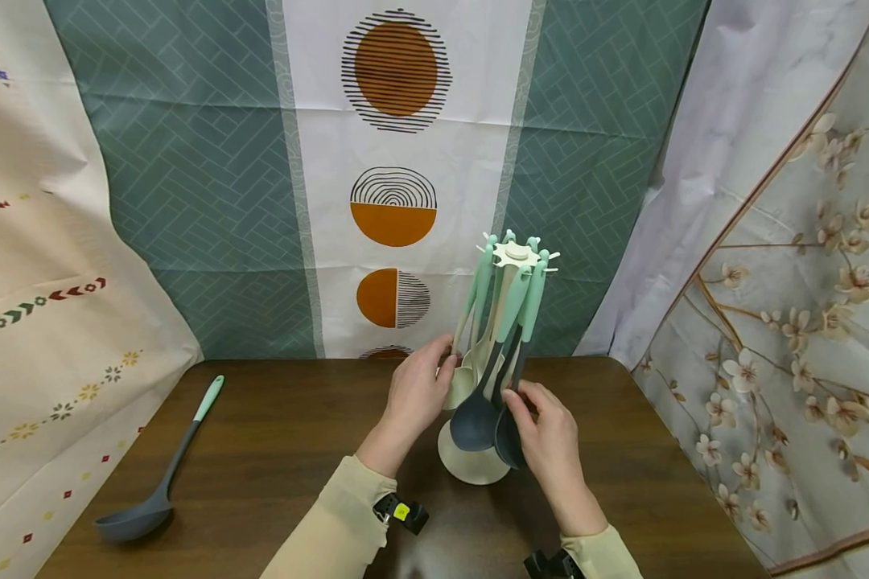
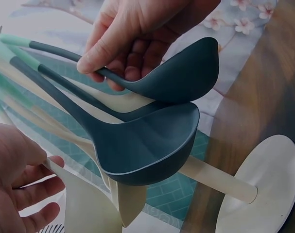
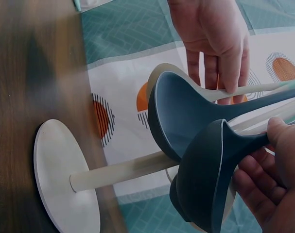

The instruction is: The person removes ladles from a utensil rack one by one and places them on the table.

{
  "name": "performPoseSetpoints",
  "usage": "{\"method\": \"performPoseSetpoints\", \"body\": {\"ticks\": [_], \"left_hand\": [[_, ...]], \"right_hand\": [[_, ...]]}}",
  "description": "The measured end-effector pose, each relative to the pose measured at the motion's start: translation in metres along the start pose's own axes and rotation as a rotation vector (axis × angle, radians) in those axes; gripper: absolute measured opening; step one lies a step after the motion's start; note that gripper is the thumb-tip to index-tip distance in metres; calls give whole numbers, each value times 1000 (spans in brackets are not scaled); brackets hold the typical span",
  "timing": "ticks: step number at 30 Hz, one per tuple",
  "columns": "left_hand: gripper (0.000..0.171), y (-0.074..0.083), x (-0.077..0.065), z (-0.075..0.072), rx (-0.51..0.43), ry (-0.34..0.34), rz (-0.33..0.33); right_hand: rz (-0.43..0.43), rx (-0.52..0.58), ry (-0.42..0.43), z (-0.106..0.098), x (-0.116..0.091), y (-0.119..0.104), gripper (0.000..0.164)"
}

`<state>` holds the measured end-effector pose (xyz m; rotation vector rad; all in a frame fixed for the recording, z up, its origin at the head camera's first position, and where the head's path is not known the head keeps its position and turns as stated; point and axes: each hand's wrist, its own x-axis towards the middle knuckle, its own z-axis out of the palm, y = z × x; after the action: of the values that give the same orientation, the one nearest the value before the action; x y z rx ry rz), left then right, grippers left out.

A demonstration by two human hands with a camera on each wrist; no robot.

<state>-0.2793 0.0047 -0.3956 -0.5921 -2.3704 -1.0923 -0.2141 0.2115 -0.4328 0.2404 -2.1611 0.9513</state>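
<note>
A cream rotating utensil stand (image 1: 471,466) is upright on the table, hung with dark-blue and cream utensils with mint handles. My left hand (image 1: 416,390) pinches the neck of a cream utensil (image 2: 89,204) between thumb and fingers; its kind is partly hidden. On the other side, my right hand (image 1: 550,434) pinches the lower stem of a dark-blue ladle (image 2: 186,73). Between the hands hangs another dark-blue ladle (image 1: 472,422), touched by neither. In the left wrist view, a further dark utensil (image 2: 137,112) shows partly behind the held ladle.
A dark-grey ladle with a mint handle (image 1: 133,519) lies on the wooden table (image 1: 282,450) at the left. Behind the table hangs a green and white patterned cloth (image 1: 188,161). A floral curtain (image 1: 789,338) borders the right side.
</note>
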Motion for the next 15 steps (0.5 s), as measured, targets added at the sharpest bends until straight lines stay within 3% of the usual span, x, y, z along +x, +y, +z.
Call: {"method": "performPoseSetpoints", "body": {"ticks": [15], "left_hand": [[15,2,-1,-4,-1,-6,-20]], "right_hand": [[-2,-3,3,1,-1,0,9]]}}
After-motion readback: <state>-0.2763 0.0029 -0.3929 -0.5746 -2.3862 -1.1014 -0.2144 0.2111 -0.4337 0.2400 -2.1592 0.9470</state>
